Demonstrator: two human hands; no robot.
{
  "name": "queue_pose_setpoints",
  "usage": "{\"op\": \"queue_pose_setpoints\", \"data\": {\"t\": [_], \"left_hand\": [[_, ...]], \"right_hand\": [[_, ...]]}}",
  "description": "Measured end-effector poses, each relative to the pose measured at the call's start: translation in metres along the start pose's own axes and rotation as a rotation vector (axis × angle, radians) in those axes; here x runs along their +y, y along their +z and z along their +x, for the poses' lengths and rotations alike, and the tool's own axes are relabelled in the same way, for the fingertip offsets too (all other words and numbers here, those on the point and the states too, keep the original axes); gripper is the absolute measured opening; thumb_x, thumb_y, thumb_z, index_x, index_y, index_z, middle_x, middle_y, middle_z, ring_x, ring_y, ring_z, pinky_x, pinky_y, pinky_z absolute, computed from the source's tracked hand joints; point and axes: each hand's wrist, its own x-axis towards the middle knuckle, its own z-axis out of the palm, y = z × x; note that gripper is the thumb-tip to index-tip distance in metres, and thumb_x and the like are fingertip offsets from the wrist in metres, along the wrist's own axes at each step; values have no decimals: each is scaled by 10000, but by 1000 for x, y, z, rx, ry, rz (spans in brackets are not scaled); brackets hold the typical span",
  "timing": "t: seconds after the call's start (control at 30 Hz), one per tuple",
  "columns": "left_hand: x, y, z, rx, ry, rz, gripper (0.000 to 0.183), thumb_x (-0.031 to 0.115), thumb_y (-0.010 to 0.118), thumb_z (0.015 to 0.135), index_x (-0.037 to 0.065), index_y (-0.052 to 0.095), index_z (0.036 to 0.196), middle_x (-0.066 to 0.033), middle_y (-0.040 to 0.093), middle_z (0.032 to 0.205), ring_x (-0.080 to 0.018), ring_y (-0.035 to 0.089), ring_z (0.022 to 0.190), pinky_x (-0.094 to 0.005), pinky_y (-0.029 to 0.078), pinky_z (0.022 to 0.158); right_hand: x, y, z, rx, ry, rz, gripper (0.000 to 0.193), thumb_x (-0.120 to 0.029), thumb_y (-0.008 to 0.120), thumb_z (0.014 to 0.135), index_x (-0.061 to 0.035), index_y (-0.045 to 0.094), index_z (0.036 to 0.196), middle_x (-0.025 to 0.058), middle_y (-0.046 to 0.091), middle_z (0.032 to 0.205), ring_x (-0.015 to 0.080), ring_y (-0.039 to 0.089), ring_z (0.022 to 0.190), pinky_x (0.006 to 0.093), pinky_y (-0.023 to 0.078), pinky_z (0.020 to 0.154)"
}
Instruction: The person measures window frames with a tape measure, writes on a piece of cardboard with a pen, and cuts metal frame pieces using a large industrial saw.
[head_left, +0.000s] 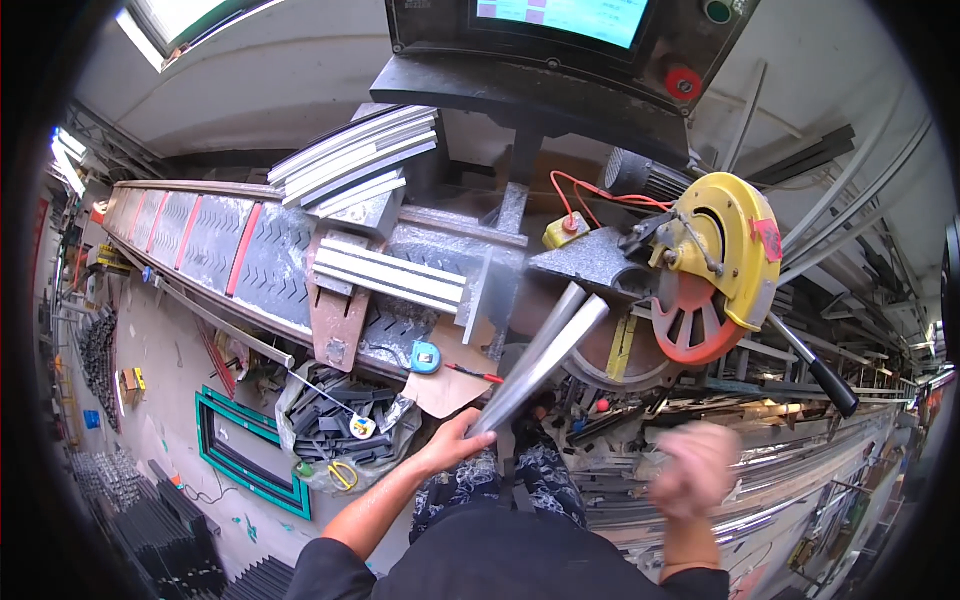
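Note:
My left hand (462, 442) is closed round the lower end of two silver metal profiles (545, 355), which lie side by side. They slant up and to the right, toward the miter saw (722, 265) with its yellow guard and orange-red disc cover. My right hand (693, 468) is in the air on the right, smeared by motion; I cannot make out its fingers. A blue tape measure (425, 357) and a red and black pen (474, 373) lie just beyond my left hand, near a brown cardboard piece (447, 388).
White profiles (390, 275) rest on the long machine bed (275, 262), with more stacked behind. A control panel (545, 82) with screen stands at the back. A black-gripped saw handle (825, 378) sticks out right. Below left are a bag of offcuts (340, 415) and a green frame (250, 480).

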Motion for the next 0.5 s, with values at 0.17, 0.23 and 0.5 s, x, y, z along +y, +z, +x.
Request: {"op": "queue_pose_setpoints", "data": {"t": [0.17,0.23,0.5], "left_hand": [[0,5,-12,160,150,-355,316,296,524,895,30,471,1057,14,452,680,-53,420,547,-196,345,470],[-4,8,-16,164,230,-397,343,325,511,900,33,462,1073,11,463,688,-56,426,556,-194,353,483],[-17,18,-22,226,310,-418,454,399,493,896,18,446,1138,-11,532,812,-76,498,743,-214,421,672]], "right_hand": [[-1,162,-62,-169,1067,1069,585,-179,635,829,31,340,1288,177,508,1184,216,526,1060,316,408,922],[-14,179,-44,-261,1042,1243,579,-184,625,838,34,321,1281,173,510,1173,220,531,1058,317,400,932],[-44,199,-24,-343,1022,1228,223,-146,535,890,21,524,1038,102,623,931,160,604,853,284,494,758]]}}
